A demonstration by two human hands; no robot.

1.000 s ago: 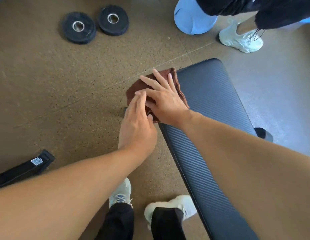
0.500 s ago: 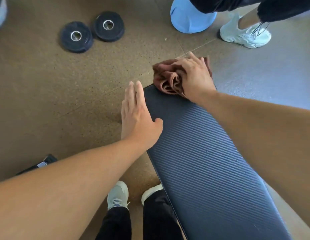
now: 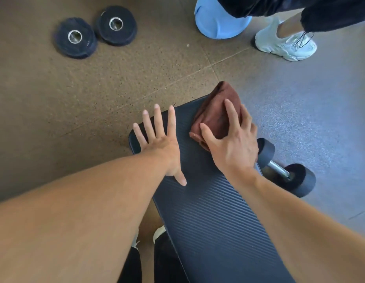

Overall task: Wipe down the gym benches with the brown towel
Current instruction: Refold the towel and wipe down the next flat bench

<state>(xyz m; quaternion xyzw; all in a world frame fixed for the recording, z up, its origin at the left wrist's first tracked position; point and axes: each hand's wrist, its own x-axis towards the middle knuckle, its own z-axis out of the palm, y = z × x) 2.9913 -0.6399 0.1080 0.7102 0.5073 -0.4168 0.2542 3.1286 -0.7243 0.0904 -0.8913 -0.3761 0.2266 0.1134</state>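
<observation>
Brown towel (image 3: 216,115), bunched into folds, lies at the far right corner of the gym bench (image 3: 210,211), its far tip overhanging the end edge.

Head view, the only view supplied:
- Right hand (image 3: 232,144) is pressed on the towel, fingers spread and slightly bent over the cloth, thumb at its near edge; it bears down more than it grips
- Left hand (image 3: 159,139) lies flat on the pad near the far left corner, fingers straight and splayed, holding nothing. The two hands are apart, with bare pad between them
- Progress, as a judgement: wiping is under way at the far end. No moisture or streaks are visible, so the portion already cleaned cannot be told. The long near stretch of ribbed pad and any other benches appear left to do
- Edges and room: the towel sits at the far and right edges, so a further outward stroke would run off the pad. Open room lies toward the body along the pad
- A dumbbell (image 3: 287,168) lies on the floor (image 3: 136,78) just beside the right edge; two weight plates (image 3: 93,32) lie well apart to the far left. A second person's shoe (image 3: 285,44) and a blue container (image 3: 220,21) stand beyond the bench end
</observation>
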